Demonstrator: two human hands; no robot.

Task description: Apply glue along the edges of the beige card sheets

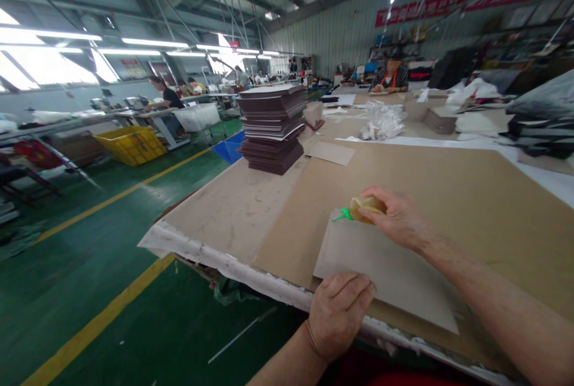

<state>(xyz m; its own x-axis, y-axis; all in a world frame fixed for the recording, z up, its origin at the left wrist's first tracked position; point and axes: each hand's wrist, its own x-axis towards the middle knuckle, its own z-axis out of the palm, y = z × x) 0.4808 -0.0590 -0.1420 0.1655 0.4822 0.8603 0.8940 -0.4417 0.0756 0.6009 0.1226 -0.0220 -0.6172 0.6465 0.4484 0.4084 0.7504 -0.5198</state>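
A grey-beige sheet of board point(381, 260) lies at a slant on the brown work surface near the table's front edge. My left hand point(341, 311) rests on the sheet's near left edge, its fingers bent and close together and its thumb out of sight. In my right hand point(394, 216) is a rounded, yellowish, see-through squeeze bottle point(365, 208) with a green tip point(344, 214). Thumb and fingers close round it from both sides. The green tip points left, at the sheet's far left corner.
A tall stack of dark brown and white panels point(273, 129) stands at the table's far left. Beyond the sheet lie a small loose card point(332, 152) and crumpled clear plastic point(382, 120). Bagged dark material point(542, 117) is at right. One person point(390, 78) sits across the table.
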